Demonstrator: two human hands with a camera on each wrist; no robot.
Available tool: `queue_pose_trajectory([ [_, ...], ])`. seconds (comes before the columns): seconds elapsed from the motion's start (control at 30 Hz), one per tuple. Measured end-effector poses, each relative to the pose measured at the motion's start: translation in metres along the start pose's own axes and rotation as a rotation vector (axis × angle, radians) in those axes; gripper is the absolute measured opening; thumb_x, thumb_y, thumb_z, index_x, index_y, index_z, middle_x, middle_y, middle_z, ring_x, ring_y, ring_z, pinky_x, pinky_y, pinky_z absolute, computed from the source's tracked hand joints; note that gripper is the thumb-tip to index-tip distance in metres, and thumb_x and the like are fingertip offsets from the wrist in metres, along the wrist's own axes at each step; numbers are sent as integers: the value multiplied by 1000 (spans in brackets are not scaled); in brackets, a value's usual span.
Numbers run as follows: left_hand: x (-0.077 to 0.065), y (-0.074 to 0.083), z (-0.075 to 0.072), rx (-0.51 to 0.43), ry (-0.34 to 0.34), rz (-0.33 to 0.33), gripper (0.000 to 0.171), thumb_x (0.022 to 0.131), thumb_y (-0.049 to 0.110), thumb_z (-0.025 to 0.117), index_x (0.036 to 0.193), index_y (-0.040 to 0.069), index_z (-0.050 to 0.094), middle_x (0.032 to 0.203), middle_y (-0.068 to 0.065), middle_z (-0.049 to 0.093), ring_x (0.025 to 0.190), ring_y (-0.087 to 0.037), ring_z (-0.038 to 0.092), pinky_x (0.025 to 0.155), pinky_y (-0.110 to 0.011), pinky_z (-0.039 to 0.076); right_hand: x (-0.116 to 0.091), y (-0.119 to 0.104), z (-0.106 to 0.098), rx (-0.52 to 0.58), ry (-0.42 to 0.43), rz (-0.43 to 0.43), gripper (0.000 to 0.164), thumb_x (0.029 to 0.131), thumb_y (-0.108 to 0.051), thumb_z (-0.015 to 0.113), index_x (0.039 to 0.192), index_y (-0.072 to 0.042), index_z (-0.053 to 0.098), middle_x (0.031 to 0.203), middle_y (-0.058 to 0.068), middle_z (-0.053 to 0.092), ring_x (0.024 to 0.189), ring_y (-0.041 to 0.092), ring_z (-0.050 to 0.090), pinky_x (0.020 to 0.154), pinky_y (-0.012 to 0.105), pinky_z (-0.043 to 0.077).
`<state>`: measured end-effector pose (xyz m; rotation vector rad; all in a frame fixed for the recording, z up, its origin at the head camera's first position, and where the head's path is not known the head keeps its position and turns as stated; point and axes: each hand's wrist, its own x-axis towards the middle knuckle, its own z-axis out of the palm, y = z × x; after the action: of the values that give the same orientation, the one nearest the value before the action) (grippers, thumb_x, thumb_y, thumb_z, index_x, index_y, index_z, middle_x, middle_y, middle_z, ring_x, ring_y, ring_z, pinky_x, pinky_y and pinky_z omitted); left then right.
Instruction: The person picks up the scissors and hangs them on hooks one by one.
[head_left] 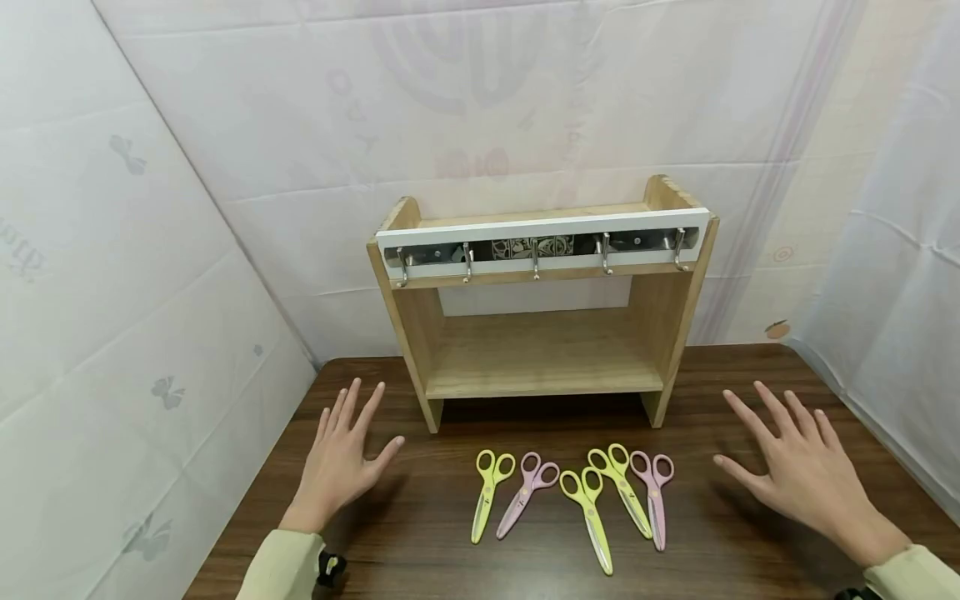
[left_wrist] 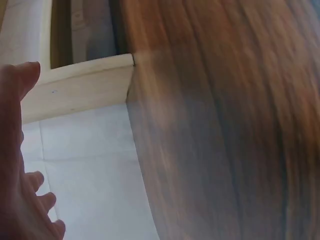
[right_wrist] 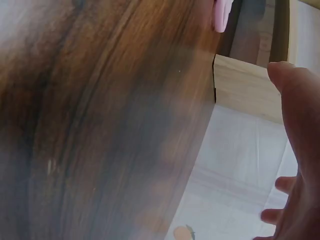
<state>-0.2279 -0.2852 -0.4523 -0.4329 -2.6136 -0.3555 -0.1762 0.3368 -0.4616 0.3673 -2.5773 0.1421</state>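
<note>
My left hand [head_left: 341, 458] is held with its fingers spread at the left of the table, nothing in it. On the other side my right hand [head_left: 802, 462] is spread the same way and also holds nothing. Between them several scissors lie in a loose row, handles toward the shelf: yellow scissors [head_left: 486, 496] at the left, pink scissors [head_left: 525, 496], lower yellow scissors [head_left: 595, 523], another yellow pair [head_left: 626, 487], and pink scissors [head_left: 656, 500] nearest my right hand. The right wrist view catches one pink tip [right_wrist: 221, 15] at its top edge.
A wooden shelf [head_left: 543, 354] stands at the back of the dark wood table [head_left: 420, 558]. Across its upper front runs a white rail [head_left: 543, 225] with several metal hooks [head_left: 536, 260]. Pale patterned cloth [head_left: 300, 125] hangs behind and at both sides.
</note>
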Motion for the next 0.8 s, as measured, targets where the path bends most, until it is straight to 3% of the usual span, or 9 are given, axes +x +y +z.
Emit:
queue_pose_trajectory([
  [0.13,7,6,0,-103,-37,-29,90,97,50,68,166,31,15,168,-21,17,148,-51,26,113,-73,27,4,-5,-1,13,-36,0,104,83,-60,78,165,-31,23,152,28,41,122,59,49,94,76,40],
  [0.23,12,11,0,-202,-77,-65,90,99,49,66,167,33,8,168,-21,17,146,-52,30,106,-75,35,8,-12,-3,44,-92,8,101,86,-59,77,166,-29,22,147,30,47,115,60,55,81,73,48],
  [0.33,20,15,4,-288,-92,-82,90,101,46,65,167,31,5,168,-20,19,147,-49,31,104,-73,39,12,-19,-6,87,-152,22,98,88,-58,75,165,-27,23,144,31,50,111,60,57,73,72,51],
  [0.43,31,19,10,-353,-79,-82,89,102,42,64,167,24,6,168,-19,21,148,-46,30,111,-68,36,15,-26,-7,123,-182,19,94,89,-56,75,164,-25,27,141,30,53,110,60,57,69,69,53],
  [0.57,44,24,15,-449,-57,-107,85,103,37,65,166,16,12,163,-25,30,140,-48,43,108,-66,41,17,-38,-6,159,-199,13,93,88,-53,78,163,-25,30,132,29,58,105,54,60,61,61,55],
  [0.67,50,27,16,-523,-59,-152,83,102,34,66,165,15,16,157,-29,39,131,-49,53,101,-65,48,16,-49,-4,193,-230,34,91,88,-53,79,162,-27,32,121,26,61,98,45,63,51,52,53],
  [0.8,58,30,18,-596,-87,-208,82,103,35,65,165,16,16,154,-28,43,128,-45,58,98,-60,53,13,-64,-1,227,-265,60,88,86,-54,80,158,-25,39,107,17,61,84,30,62,44,40,48],
])
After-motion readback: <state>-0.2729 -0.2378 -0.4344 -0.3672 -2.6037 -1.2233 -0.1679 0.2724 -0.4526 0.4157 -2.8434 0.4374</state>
